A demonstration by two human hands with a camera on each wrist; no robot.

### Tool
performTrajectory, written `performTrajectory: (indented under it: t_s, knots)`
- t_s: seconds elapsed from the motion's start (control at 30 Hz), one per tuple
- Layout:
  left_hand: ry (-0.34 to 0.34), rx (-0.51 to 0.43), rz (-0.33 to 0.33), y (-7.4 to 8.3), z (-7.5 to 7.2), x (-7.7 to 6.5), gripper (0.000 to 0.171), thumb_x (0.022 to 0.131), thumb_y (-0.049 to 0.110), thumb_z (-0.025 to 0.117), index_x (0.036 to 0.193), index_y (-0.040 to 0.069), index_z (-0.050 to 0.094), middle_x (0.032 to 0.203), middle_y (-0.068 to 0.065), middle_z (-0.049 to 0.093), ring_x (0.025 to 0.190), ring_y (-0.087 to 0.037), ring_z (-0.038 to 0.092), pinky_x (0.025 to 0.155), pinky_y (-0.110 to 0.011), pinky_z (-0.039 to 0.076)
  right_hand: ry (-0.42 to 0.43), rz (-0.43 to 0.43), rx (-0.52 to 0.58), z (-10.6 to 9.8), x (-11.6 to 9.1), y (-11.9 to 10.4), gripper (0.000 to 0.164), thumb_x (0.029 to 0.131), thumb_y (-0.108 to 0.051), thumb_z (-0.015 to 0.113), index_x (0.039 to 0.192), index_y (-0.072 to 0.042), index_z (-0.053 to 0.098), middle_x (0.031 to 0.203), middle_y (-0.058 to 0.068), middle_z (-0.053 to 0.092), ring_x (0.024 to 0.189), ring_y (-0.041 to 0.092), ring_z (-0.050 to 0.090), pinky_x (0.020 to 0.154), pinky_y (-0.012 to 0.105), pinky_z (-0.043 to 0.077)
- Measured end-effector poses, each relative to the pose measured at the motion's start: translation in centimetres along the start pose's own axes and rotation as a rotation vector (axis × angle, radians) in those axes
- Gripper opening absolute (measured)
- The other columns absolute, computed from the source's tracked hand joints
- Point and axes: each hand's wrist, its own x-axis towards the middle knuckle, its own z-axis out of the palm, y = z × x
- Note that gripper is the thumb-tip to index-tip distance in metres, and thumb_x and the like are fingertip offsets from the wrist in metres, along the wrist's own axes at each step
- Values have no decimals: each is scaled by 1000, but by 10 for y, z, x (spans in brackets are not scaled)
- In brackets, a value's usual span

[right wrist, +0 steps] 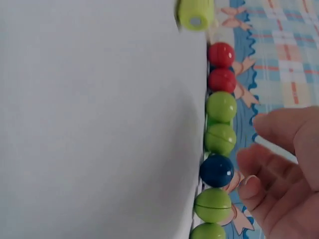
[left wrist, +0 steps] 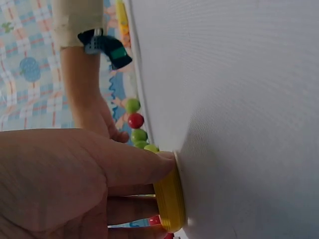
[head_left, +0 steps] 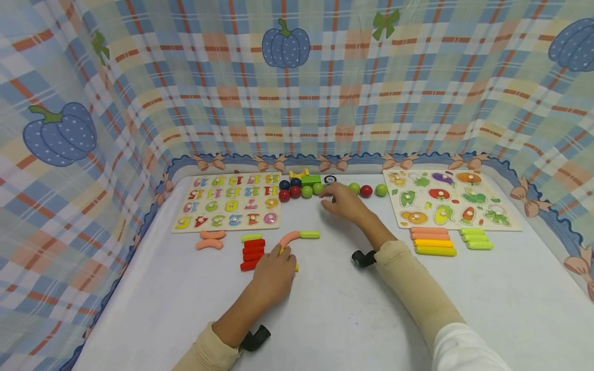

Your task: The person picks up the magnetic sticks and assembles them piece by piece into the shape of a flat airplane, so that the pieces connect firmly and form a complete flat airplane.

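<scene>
My left hand [head_left: 274,273] lies low over the table, thumb and fingers pinching a yellow ridged stick [left wrist: 170,199]. Its fingertips are beside a pink curved piece [head_left: 290,238], which meets a light green short stick [head_left: 310,234] end to end. Red sticks [head_left: 253,250] lie stacked just left of this hand. Holding nothing, my right hand [head_left: 343,202] hovers at the row of balls with fingers loosely bent. In the right wrist view its fingertips are apart from a dark blue ball [right wrist: 217,171] and green balls [right wrist: 221,139]. Part of the row is hidden behind it in the head view.
A number puzzle board [head_left: 227,201] lies at the back left, a vegetable puzzle board [head_left: 457,198] at the back right. Pink curved pieces [head_left: 210,244] sit left; yellow sticks [head_left: 435,251] and green sticks [head_left: 478,246] right. Behind the balls is a green block [head_left: 311,180].
</scene>
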Motion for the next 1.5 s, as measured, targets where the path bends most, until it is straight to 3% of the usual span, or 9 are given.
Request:
performTrajectory:
  t_s: [0.1, 0.2, 0.53, 0.6, 0.73, 0.87, 1.0, 1.2, 1.5]
  knots:
    - [-3, 9, 1, 0, 0, 0, 50, 82, 31, 66, 123, 6, 53, 130, -11, 47, 124, -30, 35, 90, -41, 41, 54, 73, -96, -5, 11, 5, 31, 82, -14, 63, 112, -6, 62, 111, 12, 54, 101, 27, 52, 84, 40, 43]
    - [-10, 11, 2, 2, 1, 2, 49, 82, 29, 65, 124, 6, 53, 130, -11, 47, 124, -30, 36, 90, -39, 41, -1, 128, -175, -6, 20, 8, 38, 81, -12, 63, 118, -4, 57, 118, 15, 52, 110, 29, 48, 89, 43, 40]
    - [-19, 18, 2, 4, 3, 5, 49, 80, 20, 68, 125, 5, 53, 131, -12, 46, 125, -30, 35, 85, -37, 45, -108, 277, -280, -2, 17, -5, 28, 80, -8, 63, 107, -3, 63, 105, 14, 58, 97, 27, 53, 79, 41, 45]
    - [-21, 17, -1, 4, 3, 5, 50, 80, 20, 68, 125, 5, 53, 131, -12, 46, 125, -30, 35, 84, -37, 45, -155, 292, -268, -4, 11, -12, 23, 78, -10, 63, 101, -5, 65, 98, 11, 59, 87, 24, 54, 70, 38, 46]
    - [-15, 13, -7, 4, 2, 4, 49, 81, 20, 67, 125, 5, 53, 131, -13, 45, 126, -31, 34, 83, -37, 46, -342, 307, -114, -7, -5, -25, 16, 77, -14, 67, 92, -10, 64, 90, 6, 56, 71, 21, 53, 56, 33, 46]
    - [-14, 11, -15, 3, 3, 3, 49, 80, 22, 68, 124, 4, 53, 131, -13, 45, 126, -31, 34, 81, -37, 47, -465, 208, 5, -2, -20, -31, 18, 74, -19, 74, 88, -14, 64, 90, 2, 55, 73, 18, 50, 60, 30, 44]
    - [-22, 7, -29, 3, 4, 3, 53, 79, 25, 70, 124, 5, 52, 132, -13, 45, 126, -31, 34, 80, -37, 48, -410, 96, -15, 10, -27, -33, 21, 70, -25, 77, 85, -17, 64, 86, -2, 56, 80, 16, 47, 71, 30, 40]
    - [-41, -13, -39, 3, 5, 4, 53, 81, 27, 67, 126, 5, 51, 133, -12, 43, 127, -31, 32, 80, -38, 48, -331, 82, -41, 18, -31, -35, 16, 73, -26, 75, 82, -19, 64, 79, -3, 55, 76, 16, 46, 67, 30, 40]
    - [-63, -1, -55, 3, 5, 7, 56, 80, 28, 68, 129, 7, 49, 135, -11, 42, 128, -30, 30, 79, -39, 48, -266, 21, 71, 17, -39, -30, 15, 77, -24, 71, 84, -15, 62, 77, -3, 54, 73, 14, 47, 66, 29, 41]
